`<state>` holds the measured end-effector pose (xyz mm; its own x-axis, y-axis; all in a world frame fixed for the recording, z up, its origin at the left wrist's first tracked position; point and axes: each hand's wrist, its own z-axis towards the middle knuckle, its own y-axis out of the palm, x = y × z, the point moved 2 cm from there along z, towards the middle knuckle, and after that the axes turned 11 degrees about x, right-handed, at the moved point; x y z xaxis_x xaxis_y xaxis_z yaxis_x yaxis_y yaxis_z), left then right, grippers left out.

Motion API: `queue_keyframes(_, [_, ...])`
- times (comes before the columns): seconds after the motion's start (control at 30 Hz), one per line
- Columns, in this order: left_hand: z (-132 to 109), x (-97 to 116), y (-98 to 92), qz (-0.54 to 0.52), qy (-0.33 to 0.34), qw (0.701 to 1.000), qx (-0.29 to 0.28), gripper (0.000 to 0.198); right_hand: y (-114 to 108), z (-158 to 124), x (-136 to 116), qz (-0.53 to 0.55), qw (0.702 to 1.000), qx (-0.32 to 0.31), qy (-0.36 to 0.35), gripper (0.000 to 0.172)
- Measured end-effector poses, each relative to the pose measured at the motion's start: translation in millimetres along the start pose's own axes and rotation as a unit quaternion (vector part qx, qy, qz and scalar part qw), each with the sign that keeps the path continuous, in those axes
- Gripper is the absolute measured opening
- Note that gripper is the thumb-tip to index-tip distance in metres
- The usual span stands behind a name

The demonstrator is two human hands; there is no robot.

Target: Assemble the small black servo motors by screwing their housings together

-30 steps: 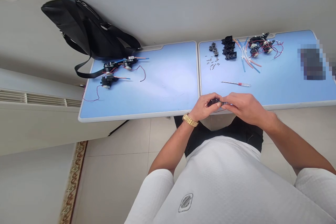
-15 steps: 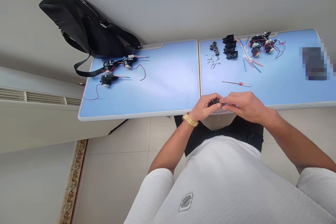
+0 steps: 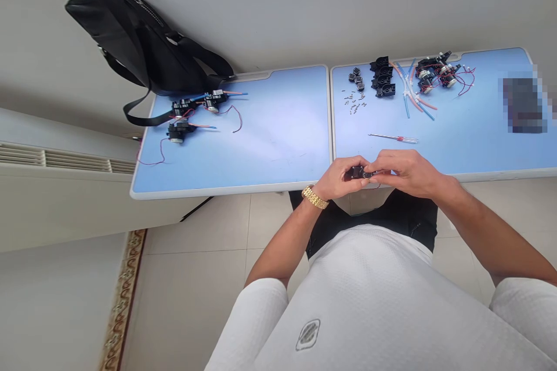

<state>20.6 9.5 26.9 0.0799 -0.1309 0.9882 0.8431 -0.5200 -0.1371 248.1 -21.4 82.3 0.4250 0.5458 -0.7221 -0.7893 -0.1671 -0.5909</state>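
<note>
At the front edge of the right table, my left hand (image 3: 343,177) holds a small black motor unit (image 3: 357,172) between thumb and fingers. My right hand (image 3: 402,171) pinches the unit's other end, and its fingertips hide part of it. A thin red wire hangs below. Just beyond the hands lies a screwdriver (image 3: 404,139) with a clear and red handle. Farther back are loose small screws (image 3: 354,103), several round black parts (image 3: 357,78) and a column of black housings (image 3: 383,77).
Blue and orange tubes (image 3: 409,93) lie beside wired motor units (image 3: 437,72). More units with tubes (image 3: 180,131) sit on the left table (image 3: 278,127), near a black bag (image 3: 143,40) against the wall. A blurred dark rectangle (image 3: 522,105) is at the right.
The left thumb has shifted lower, so more of the black unit shows between the hands. Both hands keep their grip at nearly the same spot.
</note>
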Motion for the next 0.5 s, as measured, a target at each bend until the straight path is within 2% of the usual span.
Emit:
queue_keyframes(0.23, [1,-1,0.8,0.012,-0.004,1.0,0.007,0.045,9,-6,15,0.102,0.992,0.076,-0.014,0.024])
queue_keyframes(0.5, [2,-1,1.6,0.007,-0.01,1.0,0.01,0.045,12,-9,14,0.117,0.989,0.083,0.034,0.023])
